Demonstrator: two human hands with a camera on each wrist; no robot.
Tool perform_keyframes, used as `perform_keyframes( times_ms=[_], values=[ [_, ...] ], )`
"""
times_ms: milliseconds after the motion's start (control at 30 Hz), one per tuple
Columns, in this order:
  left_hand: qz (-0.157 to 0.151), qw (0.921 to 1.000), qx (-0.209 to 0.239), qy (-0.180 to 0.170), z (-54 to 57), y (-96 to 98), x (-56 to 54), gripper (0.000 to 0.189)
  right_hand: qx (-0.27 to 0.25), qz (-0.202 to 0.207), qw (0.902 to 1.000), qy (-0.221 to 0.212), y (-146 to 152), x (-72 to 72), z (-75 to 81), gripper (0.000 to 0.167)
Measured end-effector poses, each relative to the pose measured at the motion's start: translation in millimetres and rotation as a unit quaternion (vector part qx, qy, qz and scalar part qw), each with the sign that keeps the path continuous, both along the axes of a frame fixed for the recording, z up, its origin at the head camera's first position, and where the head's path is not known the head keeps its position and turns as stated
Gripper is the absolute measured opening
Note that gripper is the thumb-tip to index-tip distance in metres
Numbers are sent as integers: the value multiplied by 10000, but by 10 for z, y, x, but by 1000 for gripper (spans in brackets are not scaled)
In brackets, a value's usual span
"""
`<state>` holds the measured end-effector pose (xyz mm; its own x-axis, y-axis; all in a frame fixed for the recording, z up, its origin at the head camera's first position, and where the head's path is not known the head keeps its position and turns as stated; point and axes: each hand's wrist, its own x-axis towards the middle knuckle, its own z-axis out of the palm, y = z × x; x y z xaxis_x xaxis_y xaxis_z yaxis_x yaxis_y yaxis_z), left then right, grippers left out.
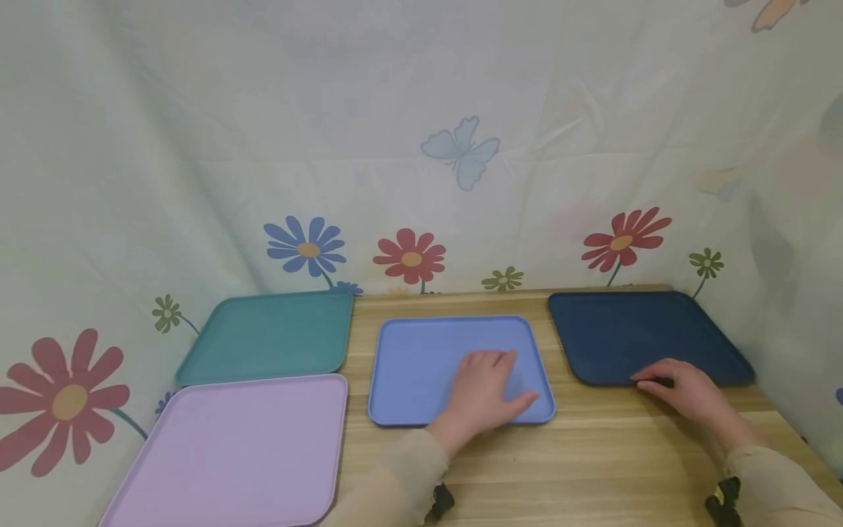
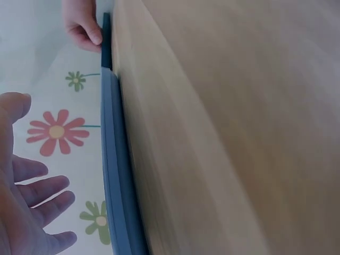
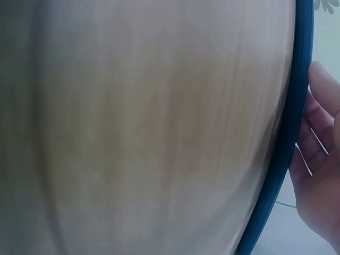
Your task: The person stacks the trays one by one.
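Note:
My left hand [image 1: 482, 391] hovers over the light blue tray [image 1: 421, 366], its fingers loosely spread and holding nothing. In the left wrist view, a gap separates that hand [image 2: 32, 202] from the blue tray's rim [image 2: 119, 175]. At the near edge of the navy tray [image 1: 632, 329], my right hand [image 1: 688, 395] touches the rim with its fingertips, thumb close to the forefinger. The right wrist view shows the thumb [image 3: 323, 85] at the top of the rim [image 3: 284, 143]; the other fingertips are partly hidden behind it.
On the left, a teal tray [image 1: 276, 333] lies behind a lilac tray [image 1: 230, 446], their edges meeting or nearly so. All the trays are on a wood-grain table [image 1: 527, 483]. A flower-printed cloth [image 1: 369, 110] hangs along the back and sides.

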<state>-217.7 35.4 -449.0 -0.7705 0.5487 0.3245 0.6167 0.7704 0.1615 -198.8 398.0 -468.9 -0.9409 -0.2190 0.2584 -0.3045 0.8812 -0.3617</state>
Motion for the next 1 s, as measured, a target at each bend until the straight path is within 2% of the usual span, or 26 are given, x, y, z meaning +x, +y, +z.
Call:
perform_keyframes(
  times_ms=[267, 433, 733, 1000],
  values=[
    [-253, 9989, 234, -322, 9, 178, 48, 73, -37, -157, 9994, -293, 43, 35, -11, 6],
    [-322, 9969, 435, -571, -14, 283, 93, 74, -154, -24, 9985, -528, 101, 52, -14, 4],
    [-444, 9846, 1083, -1295, -6, 402, 174, 76, -640, 652, 9938, -626, 193, 120, -26, 6],
    [-448, 9805, 1224, -1469, -75, 473, 167, 77, -848, 1062, 9886, -642, 245, 151, -41, 10]
  ],
)
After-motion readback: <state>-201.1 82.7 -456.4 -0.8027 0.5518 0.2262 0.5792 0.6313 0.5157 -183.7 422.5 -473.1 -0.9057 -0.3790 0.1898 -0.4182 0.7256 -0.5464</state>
